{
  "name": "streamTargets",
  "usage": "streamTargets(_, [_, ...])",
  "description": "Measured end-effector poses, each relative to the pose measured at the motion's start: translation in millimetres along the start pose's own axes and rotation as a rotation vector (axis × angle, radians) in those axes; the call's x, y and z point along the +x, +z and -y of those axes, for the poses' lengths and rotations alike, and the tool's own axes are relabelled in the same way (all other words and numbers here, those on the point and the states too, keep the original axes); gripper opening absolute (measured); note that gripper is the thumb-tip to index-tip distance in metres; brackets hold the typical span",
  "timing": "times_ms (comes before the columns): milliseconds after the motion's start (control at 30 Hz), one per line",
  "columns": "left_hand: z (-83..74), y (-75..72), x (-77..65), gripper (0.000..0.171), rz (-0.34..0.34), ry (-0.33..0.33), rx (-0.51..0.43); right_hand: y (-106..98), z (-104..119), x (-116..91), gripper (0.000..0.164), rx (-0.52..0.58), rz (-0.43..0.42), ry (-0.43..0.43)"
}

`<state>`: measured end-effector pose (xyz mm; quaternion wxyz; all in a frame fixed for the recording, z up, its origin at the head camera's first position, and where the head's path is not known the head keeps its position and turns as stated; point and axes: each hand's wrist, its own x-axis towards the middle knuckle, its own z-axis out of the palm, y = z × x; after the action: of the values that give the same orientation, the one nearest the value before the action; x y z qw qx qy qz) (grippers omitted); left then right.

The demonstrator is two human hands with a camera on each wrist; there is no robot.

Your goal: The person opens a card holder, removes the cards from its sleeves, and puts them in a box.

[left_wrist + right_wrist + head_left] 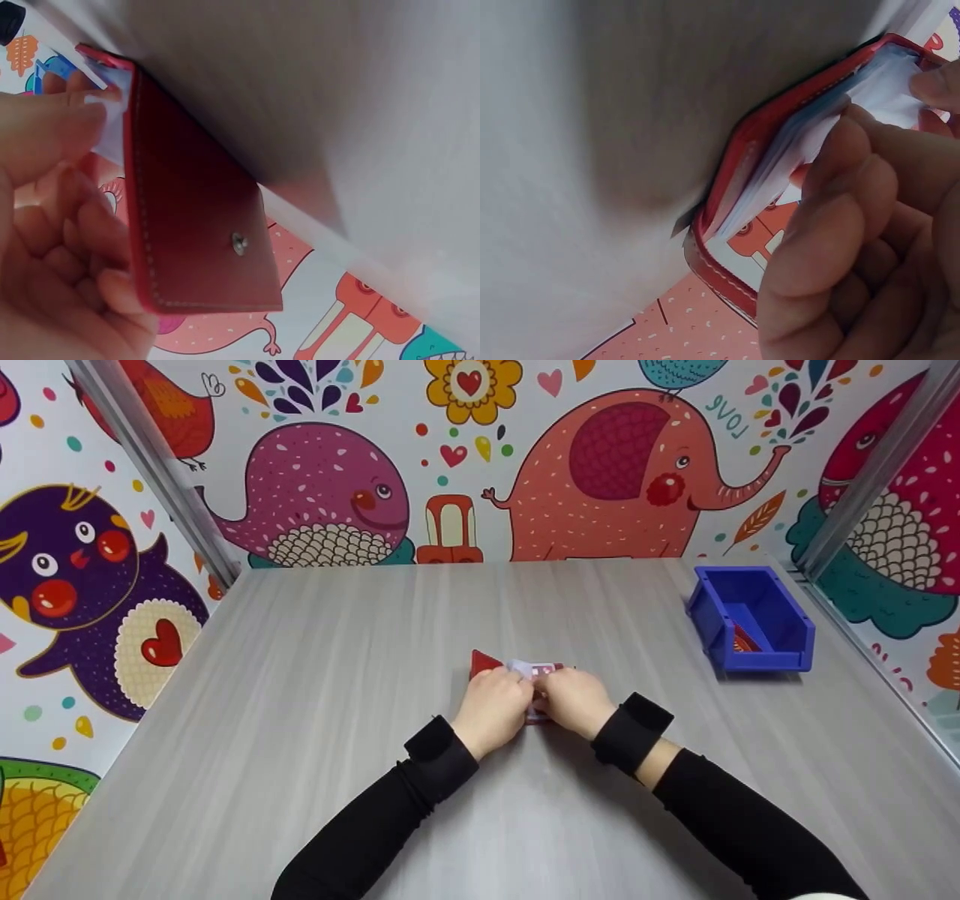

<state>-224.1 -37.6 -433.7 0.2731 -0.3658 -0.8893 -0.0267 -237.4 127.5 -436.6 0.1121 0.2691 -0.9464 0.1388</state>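
A small red card wallet [484, 661] stands opened on the table between both hands. Its stitched cover [202, 187] carries a metal snap [238, 244], seen large in the left wrist view. Clear plastic sleeves [795, 139] fan out inside the wallet in the right wrist view. My left hand [493, 703] pinches the sleeves near the fold, its thumb lying over the plastic. From the other side my right hand [579, 699] pinches a sleeve edge between thumb and forefinger, the other fingers curled below. In the head view both hands hide most of the wallet.
A blue open-front bin [769, 661] stands at the back right of the table, with a red printed item [744, 640] inside. Printed cartoon panels [465, 457] rise behind the table and along both sides, with metal posts [161, 472] at the corners.
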Motion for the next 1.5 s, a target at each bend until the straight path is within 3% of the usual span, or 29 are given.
streamTargets(200, [-1.3,0.2,-4.6,0.007,-0.083,-0.03,0.038,0,-2,1,0.017,0.004,0.011,-0.023])
streamTargets(333, [-3.6,-0.3,-6.4,0.009,-0.074,-0.053,0.086,0,-2,1,0.014,0.001,0.008,-0.001])
streamTargets(567, [-5.8,-4.7,-8.4,0.017,-0.014,-0.176,0.135,1,-1,0,0.015,-0.016,0.011,-0.004])
streamTargets(900, [8.1,-19.5,-8.0,0.016,0.075,-0.467,-0.084,-1,-3,0,0.024,-0.013,0.069,0.007])
streamTargets(1200, [17.7,-16.0,-14.7,0.013,0.186,-0.545,-0.118,-2,-2,1,0.019,-0.012,0.094,0.014])
streamTargets(1500, [19.8,-13.2,-14.8,0.013,0.347,-0.605,-0.13,-3,-1,0,0.02,-0.011,0.11,0.032])
